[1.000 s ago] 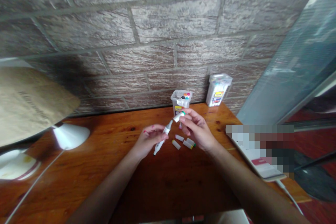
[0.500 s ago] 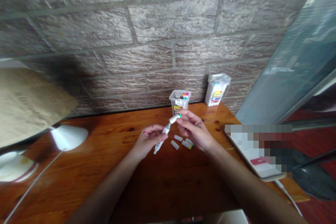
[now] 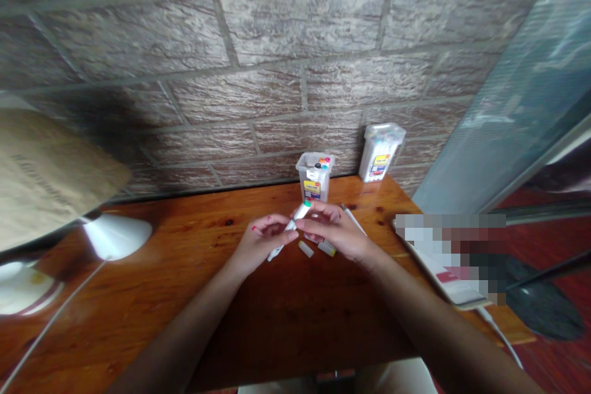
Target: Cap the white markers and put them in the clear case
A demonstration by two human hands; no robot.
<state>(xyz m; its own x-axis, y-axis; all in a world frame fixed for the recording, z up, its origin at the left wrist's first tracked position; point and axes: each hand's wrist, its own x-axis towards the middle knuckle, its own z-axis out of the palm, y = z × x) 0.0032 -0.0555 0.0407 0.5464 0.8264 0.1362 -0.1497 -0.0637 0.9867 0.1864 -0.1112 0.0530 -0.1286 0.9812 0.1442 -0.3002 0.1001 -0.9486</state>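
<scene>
My left hand [image 3: 262, 239] pinches the barrel of a white marker [image 3: 290, 227] that slants up to the right. My right hand [image 3: 336, 231] holds the marker's upper end, whose cap has a green tip [image 3: 306, 204]. Both hands hover just above the wooden table [image 3: 184, 295]. Loose white marker caps [image 3: 305, 249] lie on the table under my right hand. Behind them stands an open clear box of markers [image 3: 314, 176] against the brick wall.
A second, lidded clear marker box [image 3: 381, 152] stands at the back right. A thin white pen [image 3: 353, 219] lies beside my right hand. A book or pad [image 3: 455, 283] lies at the table's right edge. A white lamp base [image 3: 116, 236] and cord sit at left.
My right hand has moved down and toward my left hand, bringing the green-tipped cap end along the marker; both hands sank slightly toward the table. The camera tilted a little.
</scene>
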